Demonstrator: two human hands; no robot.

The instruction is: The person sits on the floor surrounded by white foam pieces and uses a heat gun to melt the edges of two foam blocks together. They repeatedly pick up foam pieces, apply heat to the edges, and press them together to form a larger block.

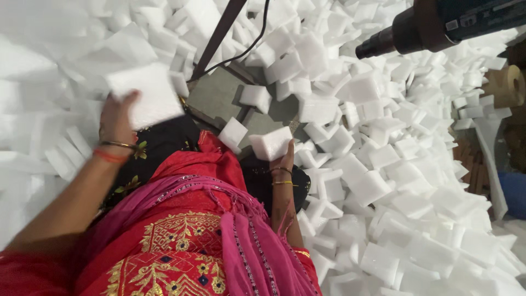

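Observation:
My left hand (116, 121) grips a flat white foam sheet (145, 94) at the upper left, thumb over its lower edge. My right hand (283, 156) holds a smaller folded white foam piece (271, 143) near the middle of the view. Both wrists wear bangles. My red and pink clothing (203, 235) fills the bottom of the view, over black fabric at my knees.
Heaps of white foam pieces (394, 181) lie all around, thickest to the right. A black heat gun (433, 27) hangs at the upper right. A brown metal bar (218, 35) and a black cable (257, 35) cross a patch of grey floor (222, 96). A tape roll (507, 85) sits at the right edge.

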